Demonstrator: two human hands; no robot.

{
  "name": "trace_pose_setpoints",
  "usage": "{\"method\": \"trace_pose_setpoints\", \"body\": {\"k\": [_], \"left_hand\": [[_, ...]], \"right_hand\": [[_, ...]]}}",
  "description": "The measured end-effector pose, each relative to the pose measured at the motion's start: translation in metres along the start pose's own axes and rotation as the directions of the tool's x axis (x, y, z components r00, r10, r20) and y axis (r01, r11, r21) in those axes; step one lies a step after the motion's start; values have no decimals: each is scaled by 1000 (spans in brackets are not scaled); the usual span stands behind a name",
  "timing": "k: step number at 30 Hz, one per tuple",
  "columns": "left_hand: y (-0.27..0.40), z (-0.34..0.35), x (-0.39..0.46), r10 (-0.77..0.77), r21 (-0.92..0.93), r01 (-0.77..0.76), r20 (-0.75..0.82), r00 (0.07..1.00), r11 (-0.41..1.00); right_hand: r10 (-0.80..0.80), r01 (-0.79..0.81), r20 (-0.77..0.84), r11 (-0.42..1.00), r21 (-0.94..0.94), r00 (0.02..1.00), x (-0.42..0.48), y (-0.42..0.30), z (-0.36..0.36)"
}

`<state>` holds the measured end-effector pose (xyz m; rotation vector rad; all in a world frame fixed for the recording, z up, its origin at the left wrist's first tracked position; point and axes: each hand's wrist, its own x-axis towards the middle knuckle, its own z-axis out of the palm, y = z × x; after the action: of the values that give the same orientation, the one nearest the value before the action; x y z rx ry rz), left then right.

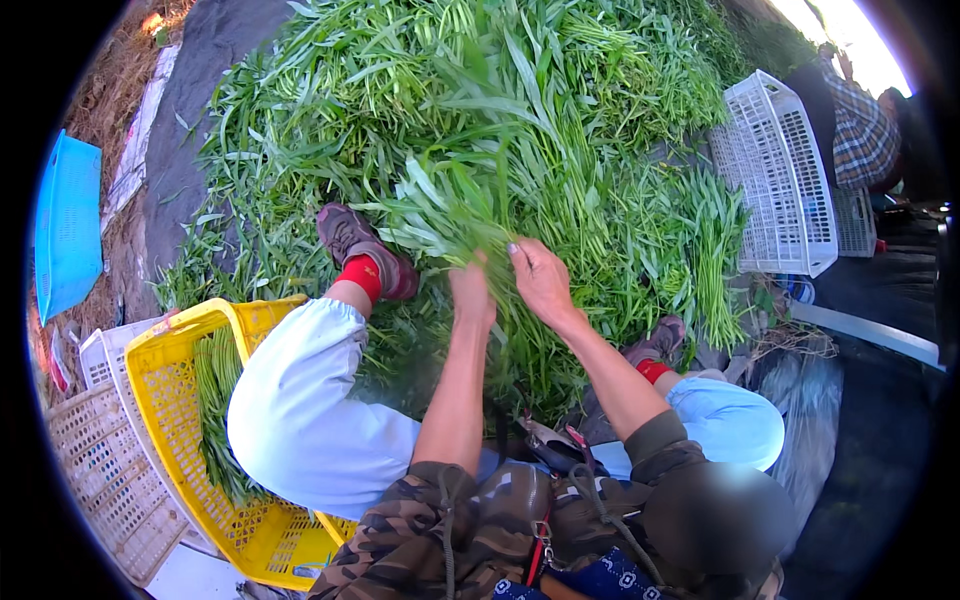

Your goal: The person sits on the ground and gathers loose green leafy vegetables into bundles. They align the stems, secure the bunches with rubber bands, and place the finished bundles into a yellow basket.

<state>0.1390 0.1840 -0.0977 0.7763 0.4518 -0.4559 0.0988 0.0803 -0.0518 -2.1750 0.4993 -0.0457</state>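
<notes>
Between my knees, my left hand (472,291) grips a bunch of long-leaved greens (442,214), which look like water spinach. The leaves fan out up and to the left, and the stems hang below, partly blurred. My right hand (544,279) is curled against the right side of this bunch, its thumb on the stems; its fingertips are hidden. Beneath and beyond both hands spreads a large heap of the same greens (480,82). A tidier bundle (712,262) lies at the heap's right edge, stems toward me.
At my left, a yellow plastic crate (161,409) holds bundled greens (217,405), beside pale crates (112,465). A blue basket (69,229) stands farther left. To the right are a white crate (776,176) and a person in a checked shirt (862,135). Dark sheeting (191,112) covers the ground.
</notes>
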Motion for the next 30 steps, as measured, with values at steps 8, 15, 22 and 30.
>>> {"method": "trace_pose_setpoints", "body": {"k": [8,15,22,30], "left_hand": [[-11,-13,7,-5,-140,17,88,996,990],[-12,-32,32,-68,-68,56,-177,982,996],[-6,-21,61,-102,2,103,-157,982,995],[-7,-3,71,-141,-70,130,-176,974,989]], "right_hand": [[-15,59,143,950,-305,990,-10,0,2],[-126,137,184,989,-51,975,1,33,-6],[153,-223,-264,940,-259,952,120,124,-64],[130,-128,1,975,-180,991,128,129,-62]]}}
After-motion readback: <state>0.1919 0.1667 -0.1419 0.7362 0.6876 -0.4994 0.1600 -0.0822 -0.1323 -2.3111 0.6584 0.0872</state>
